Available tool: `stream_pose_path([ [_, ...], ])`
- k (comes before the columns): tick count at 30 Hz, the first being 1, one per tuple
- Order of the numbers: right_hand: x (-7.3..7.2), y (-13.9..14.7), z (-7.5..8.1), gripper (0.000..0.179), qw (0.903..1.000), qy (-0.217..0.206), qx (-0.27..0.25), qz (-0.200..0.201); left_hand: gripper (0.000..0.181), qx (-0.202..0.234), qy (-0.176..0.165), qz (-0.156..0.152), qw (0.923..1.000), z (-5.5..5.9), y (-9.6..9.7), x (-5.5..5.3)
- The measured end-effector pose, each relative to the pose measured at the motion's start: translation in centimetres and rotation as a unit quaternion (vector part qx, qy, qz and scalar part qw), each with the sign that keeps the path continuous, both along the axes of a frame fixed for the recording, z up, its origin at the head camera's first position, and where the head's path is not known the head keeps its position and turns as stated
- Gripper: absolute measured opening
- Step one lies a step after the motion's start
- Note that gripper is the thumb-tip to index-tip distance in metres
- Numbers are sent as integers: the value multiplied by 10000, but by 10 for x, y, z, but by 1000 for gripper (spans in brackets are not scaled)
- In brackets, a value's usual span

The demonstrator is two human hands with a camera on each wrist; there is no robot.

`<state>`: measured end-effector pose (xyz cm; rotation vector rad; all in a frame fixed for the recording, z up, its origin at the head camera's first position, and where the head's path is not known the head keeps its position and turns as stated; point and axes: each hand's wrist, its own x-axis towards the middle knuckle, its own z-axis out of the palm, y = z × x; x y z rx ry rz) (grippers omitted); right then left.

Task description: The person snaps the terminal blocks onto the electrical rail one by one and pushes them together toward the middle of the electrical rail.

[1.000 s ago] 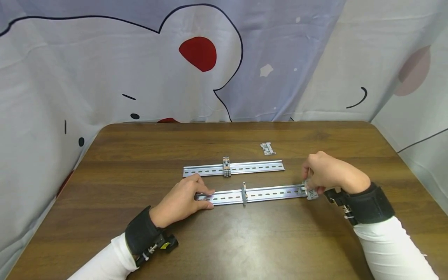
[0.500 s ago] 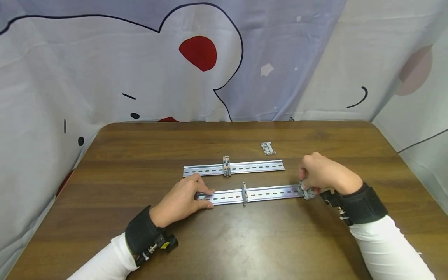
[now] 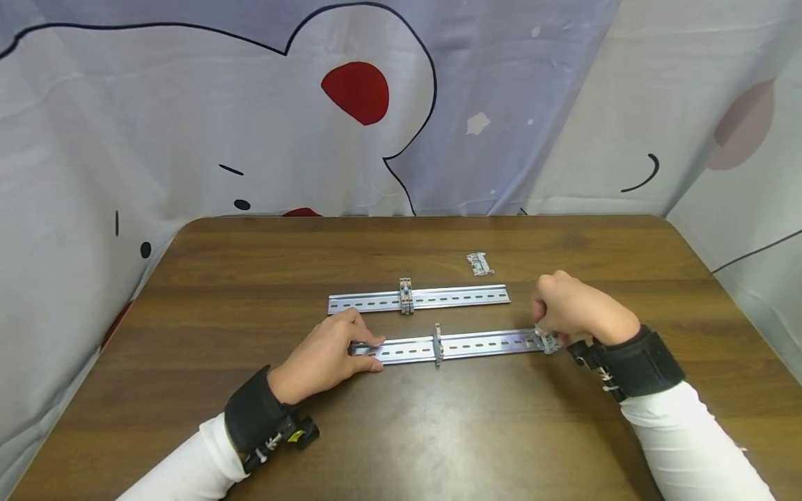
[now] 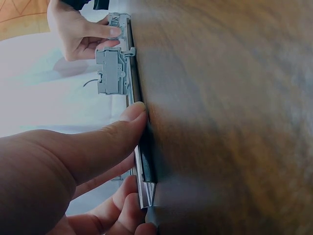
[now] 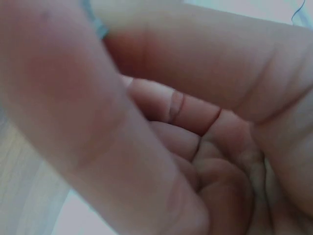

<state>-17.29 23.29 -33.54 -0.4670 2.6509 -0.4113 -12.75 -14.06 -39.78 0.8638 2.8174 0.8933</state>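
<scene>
My left hand [image 3: 322, 356] grips the left end of the nearer slotted metal DIN rail [image 3: 482, 344], thumb on the front edge and fingers behind. A thin grey terminal block [image 3: 437, 344] stands upright across that rail near its middle; the left wrist view shows the block's broad face [image 4: 112, 71]. At the rail's right end my right hand [image 3: 579, 307] pinches another grey terminal block [image 3: 548, 342] between thumb and fingers. This block is tilted against the rail end, and fingers partly cover it. In the right wrist view, fingers hide nearly all of it.
Behind lies a second DIN rail [image 3: 460, 296] with several terminal blocks [image 3: 406, 296] clustered near its middle. One loose grey terminal block [image 3: 480, 264] lies flat farther back on the wooden table [image 3: 263, 264]. A printed cloth [image 3: 188, 125] hangs behind the table.
My right hand has shifted slightly left, bringing its terminal block closer in over the rail's right end. The left hand and the nearer rail stay where they were.
</scene>
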Motion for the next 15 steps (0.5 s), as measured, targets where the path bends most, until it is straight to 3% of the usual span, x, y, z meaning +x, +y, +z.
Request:
stream_pose_path([
  [9,2,-7,-3,29,9982,449,318,256,37,-9,31,18,10000,1,0,1],
  [15,1,4,-1,18,9991,155,46,404,38,3,52,-5,10000,-1,-1,0],
])
